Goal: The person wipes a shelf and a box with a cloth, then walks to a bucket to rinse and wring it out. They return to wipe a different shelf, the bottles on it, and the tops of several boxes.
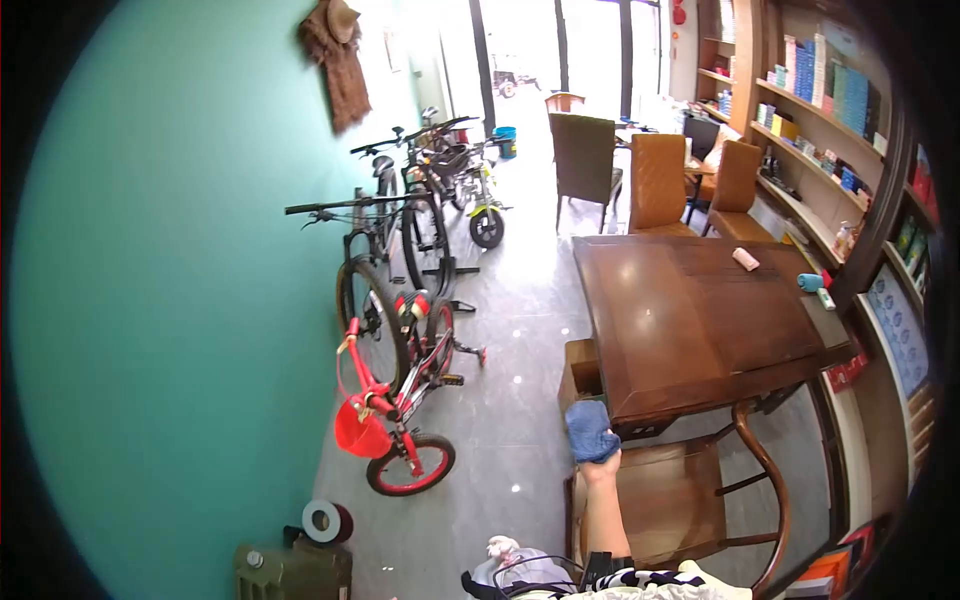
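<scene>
Near the wooden table, right-hand fingers clasp a blue cloth; bicycles line the teal wall.

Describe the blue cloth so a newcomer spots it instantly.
Find the big wooden desk on the picture's right side. At its lower left corner in view, a bare hand holds the cloth. It is bunched and blue, unlike the brown desk and wooden chair beside it.

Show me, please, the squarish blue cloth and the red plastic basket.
Squarish blue cloth [590, 432], head view: middle of its visible face.
Red plastic basket [361, 430], head view: middle of its outer wall.
</scene>
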{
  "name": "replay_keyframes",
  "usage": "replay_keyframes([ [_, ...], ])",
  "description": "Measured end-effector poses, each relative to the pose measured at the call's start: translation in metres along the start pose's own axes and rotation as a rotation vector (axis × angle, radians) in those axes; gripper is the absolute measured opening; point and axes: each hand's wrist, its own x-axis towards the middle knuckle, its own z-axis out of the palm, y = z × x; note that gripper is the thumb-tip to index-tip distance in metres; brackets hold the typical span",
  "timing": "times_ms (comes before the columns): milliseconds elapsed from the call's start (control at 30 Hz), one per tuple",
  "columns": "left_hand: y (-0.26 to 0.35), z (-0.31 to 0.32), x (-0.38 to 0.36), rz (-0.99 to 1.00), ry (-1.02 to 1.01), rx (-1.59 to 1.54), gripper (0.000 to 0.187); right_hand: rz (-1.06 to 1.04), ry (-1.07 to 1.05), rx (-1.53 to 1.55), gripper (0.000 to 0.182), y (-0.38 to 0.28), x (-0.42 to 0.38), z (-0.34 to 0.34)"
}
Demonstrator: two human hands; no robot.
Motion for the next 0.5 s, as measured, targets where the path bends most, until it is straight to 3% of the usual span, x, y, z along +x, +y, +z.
replay_keyframes([
  [33, 0.004, 0.0, 0.028, 0.053, -0.115, -0.005, 0.031, -0.067, 0.022, -0.089, 0.038, -0.01, 0.0, 0.001],
  [167, 0.046, 0.035, 0.081, 0.056, -0.144, 0.175, 0.035, -0.149, 0.007, 0.054, 0.039, -0.043, -0.009, 0.01],
  [233, 0.071, 0.057, 0.099, 0.223, -0.238, 0.429, 0.043, -0.414, 0.156, -0.044, 0.035, -0.049, -0.022, 0.019],
  [267, 0.081, 0.066, 0.12, 0.225, -0.249, 0.443, 0.043, -0.437, 0.072, -0.051, 0.033, -0.052, -0.028, 0.019],
  [333, 0.102, 0.091, 0.173, 0.055, -0.245, 0.498, 0.02, -0.527, 0.029, -0.075, 0.029, -0.048, -0.04, 0.027],
  [400, 0.112, 0.101, 0.214, 0.17, -0.367, 0.553, 0.024, -0.58, -0.008, -0.07, 0.027, -0.064, -0.047, 0.004],
  [500, 0.157, 0.115, 0.223, 0.102, -0.504, 0.682, 0.028, -0.673, 0.035, -0.052, 0.024, -0.042, -0.066, 0.002],
])
